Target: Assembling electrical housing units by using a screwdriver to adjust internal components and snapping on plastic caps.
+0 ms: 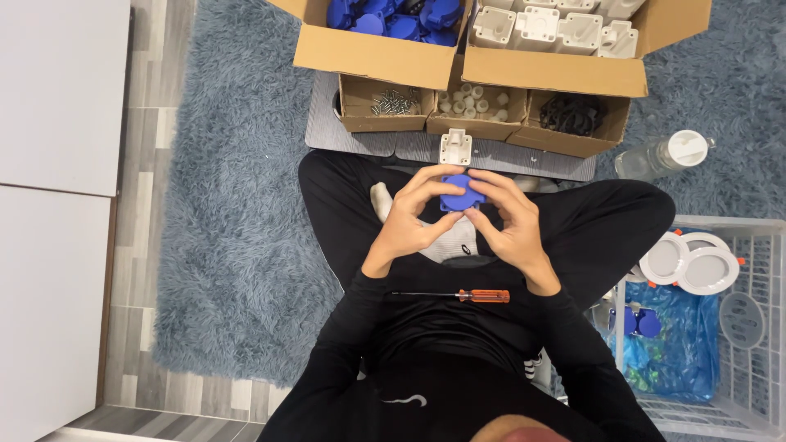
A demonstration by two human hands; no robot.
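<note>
I sit cross-legged on a shaggy blue-grey rug. My left hand [408, 219] and my right hand [508, 219] meet over my lap, both gripping a small blue plastic part [460, 193] between fingertips and thumbs. A white plastic part [455, 148] stands on the grey board [327, 131] just beyond my hands. An orange-handled screwdriver [471, 295] lies across my lap below my wrists.
Ahead are cardboard boxes: blue parts [393, 18], white parts [565, 29], screws [395, 102], small white pieces [473, 102], black pieces [571, 113]. A clear bottle [659, 155] lies at right. A white basket [737, 327] holds round white discs and a blue bag. White cabinet at left.
</note>
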